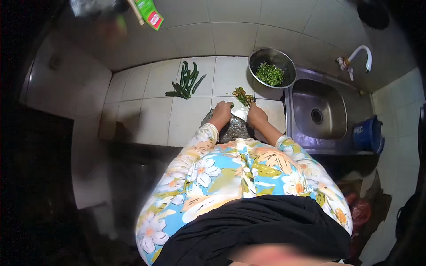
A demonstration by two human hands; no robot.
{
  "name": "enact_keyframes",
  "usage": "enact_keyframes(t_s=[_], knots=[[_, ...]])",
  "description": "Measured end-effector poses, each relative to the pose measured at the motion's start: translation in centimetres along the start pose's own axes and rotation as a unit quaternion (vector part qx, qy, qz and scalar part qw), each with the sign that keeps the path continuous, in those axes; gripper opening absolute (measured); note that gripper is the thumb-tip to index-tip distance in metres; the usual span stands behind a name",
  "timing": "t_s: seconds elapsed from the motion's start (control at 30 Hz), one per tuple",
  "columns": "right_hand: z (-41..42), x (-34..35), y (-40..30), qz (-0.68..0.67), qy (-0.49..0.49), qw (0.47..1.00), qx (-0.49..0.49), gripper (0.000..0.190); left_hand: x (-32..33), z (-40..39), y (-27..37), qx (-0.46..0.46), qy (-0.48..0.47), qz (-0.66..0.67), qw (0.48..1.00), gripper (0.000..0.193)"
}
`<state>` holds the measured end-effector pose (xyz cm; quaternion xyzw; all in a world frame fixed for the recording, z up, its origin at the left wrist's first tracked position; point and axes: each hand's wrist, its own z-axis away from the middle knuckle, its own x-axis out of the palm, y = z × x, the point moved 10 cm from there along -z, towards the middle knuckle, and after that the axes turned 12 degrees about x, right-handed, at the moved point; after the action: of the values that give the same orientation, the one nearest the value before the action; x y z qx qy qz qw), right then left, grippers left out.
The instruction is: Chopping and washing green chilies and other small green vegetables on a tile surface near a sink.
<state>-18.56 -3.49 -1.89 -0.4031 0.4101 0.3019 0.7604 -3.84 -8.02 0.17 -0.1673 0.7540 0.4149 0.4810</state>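
Observation:
My left hand [222, 113] is closed around a small piece of green vegetable, probably chilli, whose end shows at the fingertips. My right hand [256, 115] grips a thin tool, perhaps a knife, pointing up and left; its blade is hard to make out. Just beyond the hands, a small heap of green and brownish scraps [240, 94] lies on the white tiled counter. Several whole dark green chillies [189, 79] lie in a loose group further left. Chopped green pieces [270, 73] fill the bottom of a steel bowl [292, 61] at the back right. A dark, shiny sheet or bag [234, 129] is beneath my wrists.
Right of the bowl is a steel sink [324, 106] with a white curved tap [362, 50] above it. A blue plastic mug or small bucket [366, 134] stands at its right rim. A green packet [149, 13] hangs near the tiled wall at upper left.

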Motion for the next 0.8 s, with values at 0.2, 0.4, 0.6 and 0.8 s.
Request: enact_keyframes(t_s=[0.2,0.4,0.6,0.8], knots=[[1.5,-2.4,-1.5,-0.093,0.071,0.993,-0.019,0.028,-0.1,0.6,-0.3,0.039,0.009,-0.016,0.999,0.017],[1.4,-2.0,-0.5,-0.068,0.085,0.994,0.000,0.028,1.5,0.0,-0.6,0.040,-0.042,-0.023,0.998,0.019],[2.6,-2.3,-0.1,-0.061,0.109,0.991,0.049,0.027,0.7,-0.4,-0.3,0.074,-0.014,-0.016,0.997,0.012],[2.8,-1.3,0.3,-0.055,0.099,0.990,0.084,0.027,1.0,-0.5,-0.5,0.070,-0.063,0.004,0.996,0.013]])
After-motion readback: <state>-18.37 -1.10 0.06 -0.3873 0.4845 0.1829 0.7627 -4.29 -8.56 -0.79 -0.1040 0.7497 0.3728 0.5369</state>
